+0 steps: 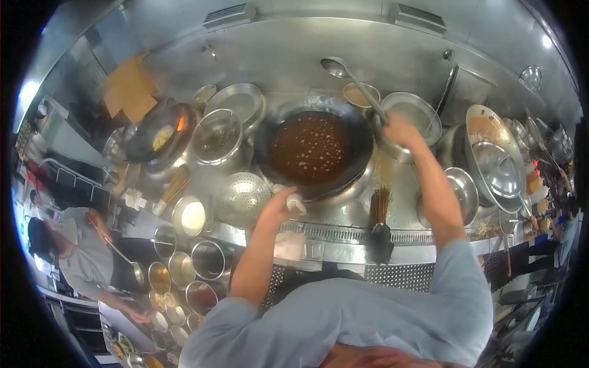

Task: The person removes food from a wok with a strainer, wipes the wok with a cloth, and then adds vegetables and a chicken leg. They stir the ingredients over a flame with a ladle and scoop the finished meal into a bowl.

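A large dark wok [264, 147] sits on the burner in front of me, holding brown bubbling liquid [310, 147]. My left hand [281, 207] is closed on a white cloth [297, 203] at the wok's near left rim. Whether a wok handle lies under the cloth is hidden. My right hand [402, 130] grips the handle of a long metal ladle [335, 67]. The ladle's bowl is raised beyond the wok's far right rim, near a small pot of tan liquid [362, 95]. What the bowl holds, I cannot make out.
Left of the wok stand a perforated strainer [242, 199] and a wire-rimmed basin [216, 136]. A second wok [146, 132] has a flame beside it. Bamboo brushes [381, 208] lie at the front edge. A co-worker [86, 251] holds a ladle at left, near several metal containers [208, 259].
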`<action>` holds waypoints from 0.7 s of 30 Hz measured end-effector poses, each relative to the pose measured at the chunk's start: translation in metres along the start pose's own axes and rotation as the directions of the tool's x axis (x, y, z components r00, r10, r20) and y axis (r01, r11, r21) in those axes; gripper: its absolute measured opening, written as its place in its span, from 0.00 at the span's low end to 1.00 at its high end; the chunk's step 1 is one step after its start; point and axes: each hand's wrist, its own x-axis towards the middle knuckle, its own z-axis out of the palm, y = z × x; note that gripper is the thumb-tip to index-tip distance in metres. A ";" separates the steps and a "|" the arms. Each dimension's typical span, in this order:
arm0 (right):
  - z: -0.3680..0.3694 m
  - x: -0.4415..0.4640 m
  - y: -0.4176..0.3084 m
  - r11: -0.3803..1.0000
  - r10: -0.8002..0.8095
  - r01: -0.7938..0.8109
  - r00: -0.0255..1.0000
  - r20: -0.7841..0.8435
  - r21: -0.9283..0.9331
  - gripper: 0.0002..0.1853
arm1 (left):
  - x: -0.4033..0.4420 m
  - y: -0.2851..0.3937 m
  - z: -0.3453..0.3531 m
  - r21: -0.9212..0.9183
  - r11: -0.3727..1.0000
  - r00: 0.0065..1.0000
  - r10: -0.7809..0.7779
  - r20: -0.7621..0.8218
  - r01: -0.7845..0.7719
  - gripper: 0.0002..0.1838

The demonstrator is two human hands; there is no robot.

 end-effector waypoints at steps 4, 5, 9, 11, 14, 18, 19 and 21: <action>-0.030 0.070 -0.086 0.952 0.063 0.031 0.954 0.292 -0.306 0.12 | 0.015 -0.027 0.016 0.060 0.988 0.990 0.138 0.017 -0.139 0.13; -0.029 0.083 -0.099 0.950 0.070 0.026 0.953 0.293 -0.313 0.12 | 0.020 -0.035 0.026 -0.410 0.865 0.955 -0.291 0.056 0.288 0.11; -0.044 0.110 -0.159 0.886 0.092 0.183 0.832 0.548 -0.426 0.09 | 0.016 -0.042 0.057 -0.804 0.466 0.876 -0.464 0.133 0.369 0.08; -0.051 0.117 -0.181 0.831 0.126 0.245 0.792 0.598 -0.500 0.09 | 0.024 0.039 0.037 -0.904 -0.034 0.618 -0.719 0.318 0.425 0.07; -0.053 0.123 -0.195 0.863 0.263 0.102 0.744 0.614 -0.494 0.10 | 0.020 0.045 0.043 -0.931 0.023 0.677 -0.693 0.248 0.365 0.03; -0.066 0.115 -0.224 0.830 0.275 0.151 0.726 0.630 -0.536 0.05 | 0.010 0.073 0.032 -0.943 0.011 0.678 -0.698 0.231 0.333 0.01; -0.068 0.114 -0.226 0.829 0.288 0.136 0.728 0.622 -0.543 0.05 | 0.009 0.076 0.031 -0.943 0.024 0.695 -0.682 0.228 0.332 0.02; -0.071 0.115 -0.227 0.840 0.299 0.110 0.724 0.622 -0.532 0.04 | 0.004 0.086 0.027 -0.945 0.036 0.712 -0.667 0.221 0.326 0.03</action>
